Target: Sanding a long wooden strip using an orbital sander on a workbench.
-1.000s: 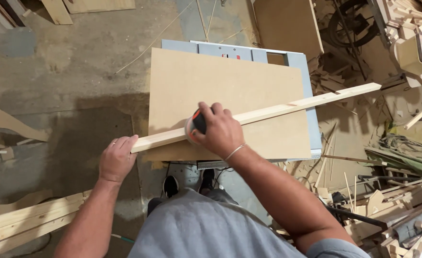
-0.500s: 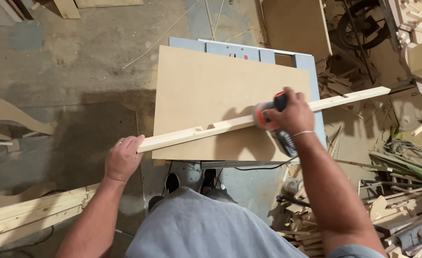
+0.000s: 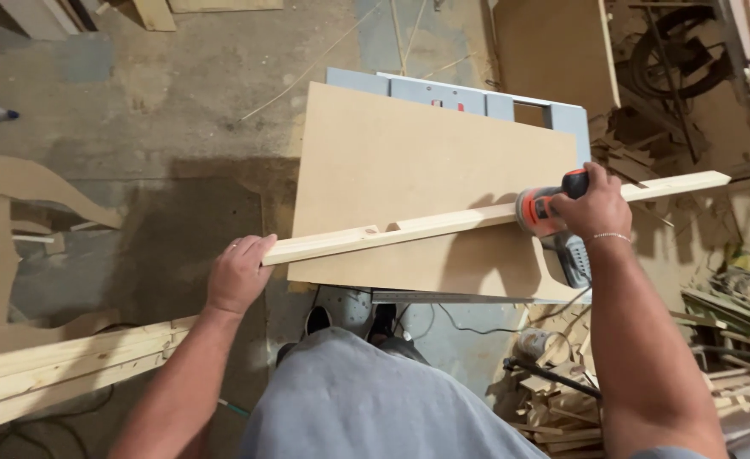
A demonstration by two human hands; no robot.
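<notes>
Head view: left hand (image 3: pixel 239 276) grips wooden strip (image 3: pixel 443 223); right hand (image 3: pixel 594 206) presses sander (image 3: pixel 538 210).

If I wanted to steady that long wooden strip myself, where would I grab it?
Probably at the near end of the strip, which juts past the board's edge with open air under it. Come from the left and wrap around the end, as the left hand does. The middle has a notch, and the right hand works the sander toward the far end, so keep clear there.
</notes>
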